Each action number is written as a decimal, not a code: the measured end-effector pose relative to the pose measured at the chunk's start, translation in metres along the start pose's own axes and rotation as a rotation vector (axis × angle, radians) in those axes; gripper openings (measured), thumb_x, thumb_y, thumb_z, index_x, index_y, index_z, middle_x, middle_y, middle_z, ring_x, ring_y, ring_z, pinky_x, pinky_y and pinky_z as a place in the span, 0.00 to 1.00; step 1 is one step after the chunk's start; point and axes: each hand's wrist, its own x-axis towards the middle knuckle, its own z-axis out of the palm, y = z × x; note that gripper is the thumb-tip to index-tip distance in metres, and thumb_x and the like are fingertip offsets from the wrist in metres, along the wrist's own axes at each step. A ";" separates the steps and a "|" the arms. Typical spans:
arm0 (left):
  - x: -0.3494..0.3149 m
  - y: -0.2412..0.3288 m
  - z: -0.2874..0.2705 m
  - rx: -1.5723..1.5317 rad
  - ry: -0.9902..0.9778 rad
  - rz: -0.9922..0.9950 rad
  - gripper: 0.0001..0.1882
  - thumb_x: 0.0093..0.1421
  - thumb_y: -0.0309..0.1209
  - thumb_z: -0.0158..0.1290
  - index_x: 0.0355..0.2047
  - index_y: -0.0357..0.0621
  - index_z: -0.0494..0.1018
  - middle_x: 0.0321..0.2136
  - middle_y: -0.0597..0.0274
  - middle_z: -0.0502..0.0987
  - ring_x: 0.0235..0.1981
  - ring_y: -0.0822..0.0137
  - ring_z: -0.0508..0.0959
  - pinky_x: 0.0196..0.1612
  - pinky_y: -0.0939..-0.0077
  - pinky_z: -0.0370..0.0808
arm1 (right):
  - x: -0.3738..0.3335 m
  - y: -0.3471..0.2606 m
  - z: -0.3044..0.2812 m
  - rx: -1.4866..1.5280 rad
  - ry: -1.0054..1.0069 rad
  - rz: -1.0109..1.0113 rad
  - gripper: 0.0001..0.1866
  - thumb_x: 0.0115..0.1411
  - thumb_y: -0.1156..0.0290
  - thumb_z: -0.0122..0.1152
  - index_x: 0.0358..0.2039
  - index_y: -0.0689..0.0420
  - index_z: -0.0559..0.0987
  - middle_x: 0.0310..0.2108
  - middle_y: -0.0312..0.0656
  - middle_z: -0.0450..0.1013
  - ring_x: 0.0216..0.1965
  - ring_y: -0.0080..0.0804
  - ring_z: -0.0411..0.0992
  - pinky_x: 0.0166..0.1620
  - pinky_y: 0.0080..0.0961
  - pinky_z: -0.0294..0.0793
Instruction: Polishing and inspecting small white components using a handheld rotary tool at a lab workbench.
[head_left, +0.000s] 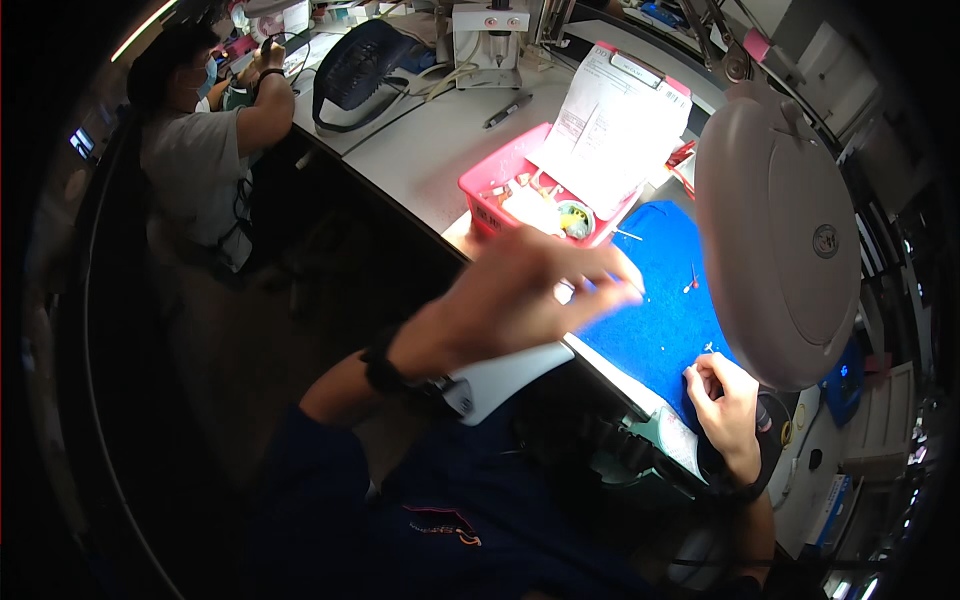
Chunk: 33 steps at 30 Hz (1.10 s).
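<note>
My left hand point(520, 295) hovers in front of the pink basket, over the near edge of the blue mat point(650, 325). It is smeared by motion. Its thumb and fingertips come together in a pinch; anything between them is too small or blurred to make out. At the mat's right edge rests my right hand point(727, 405), its fingers curled in and closed, their contents hidden. A tiny pale piece point(709, 347) lies just beyond its fingertips. Farther up the mat is a small red-tipped piece point(694, 285).
The pink basket point(480, 180) holds small parts and a round container point(576, 220); a clipboard with papers point(610, 130) leans on it. A large pale lamp head point(775, 240) overhangs the mat's right side. A pen point(507, 111) lies behind. A masked person point(200, 140) works at far left.
</note>
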 end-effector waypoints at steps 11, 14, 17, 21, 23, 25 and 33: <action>0.068 -0.123 -0.070 0.526 -0.141 0.045 0.12 0.60 0.33 0.58 0.43 0.47 0.84 0.31 0.56 0.84 0.38 0.58 0.83 0.43 0.63 0.77 | 0.039 0.003 0.019 -0.248 -0.093 -0.109 0.03 0.63 0.77 0.62 0.35 0.61 0.77 0.24 0.36 0.67 0.24 0.23 0.66 0.29 0.23 0.65; 0.081 -0.138 -0.056 0.582 -0.171 0.198 0.13 0.58 0.33 0.57 0.42 0.45 0.84 0.31 0.55 0.84 0.40 0.56 0.82 0.44 0.60 0.76 | 0.035 -0.007 0.027 -0.265 0.032 -0.236 0.05 0.60 0.78 0.66 0.37 0.63 0.79 0.24 0.42 0.68 0.25 0.32 0.68 0.29 0.29 0.68; 0.088 -0.144 -0.053 0.596 -0.221 0.223 0.13 0.56 0.32 0.58 0.39 0.43 0.84 0.30 0.55 0.84 0.36 0.56 0.83 0.42 0.61 0.76 | 0.029 -0.013 0.030 -0.265 0.078 -0.199 0.05 0.60 0.78 0.66 0.36 0.63 0.79 0.25 0.42 0.68 0.25 0.31 0.69 0.30 0.28 0.68; 0.089 -0.142 -0.059 0.461 -0.283 0.061 0.09 0.55 0.32 0.59 0.35 0.44 0.83 0.30 0.54 0.84 0.33 0.52 0.83 0.42 0.59 0.76 | 0.032 -0.011 0.027 -0.235 -0.040 -0.030 0.06 0.60 0.77 0.67 0.36 0.62 0.79 0.26 0.40 0.65 0.25 0.29 0.65 0.30 0.26 0.66; 0.089 -0.140 -0.059 0.459 -0.275 0.020 0.08 0.56 0.33 0.59 0.34 0.44 0.82 0.30 0.54 0.84 0.32 0.50 0.83 0.43 0.57 0.76 | 0.035 -0.010 0.024 -0.215 -0.049 -0.048 0.09 0.59 0.76 0.69 0.39 0.61 0.79 0.27 0.38 0.66 0.26 0.28 0.64 0.32 0.25 0.66; 0.088 -0.139 -0.057 0.503 -0.252 0.046 0.08 0.56 0.33 0.59 0.32 0.44 0.82 0.30 0.54 0.84 0.32 0.51 0.83 0.43 0.57 0.76 | 0.038 -0.013 0.019 -0.229 -0.088 -0.107 0.11 0.59 0.75 0.69 0.42 0.61 0.79 0.28 0.38 0.67 0.28 0.27 0.65 0.34 0.25 0.67; 0.084 -0.139 -0.063 0.536 -0.330 0.198 0.12 0.59 0.38 0.59 0.35 0.44 0.84 0.36 0.58 0.84 0.37 0.58 0.82 0.46 0.64 0.72 | 0.074 -0.070 -0.011 -0.391 -0.135 -0.266 0.11 0.60 0.75 0.68 0.43 0.59 0.80 0.36 0.42 0.72 0.38 0.36 0.71 0.42 0.30 0.72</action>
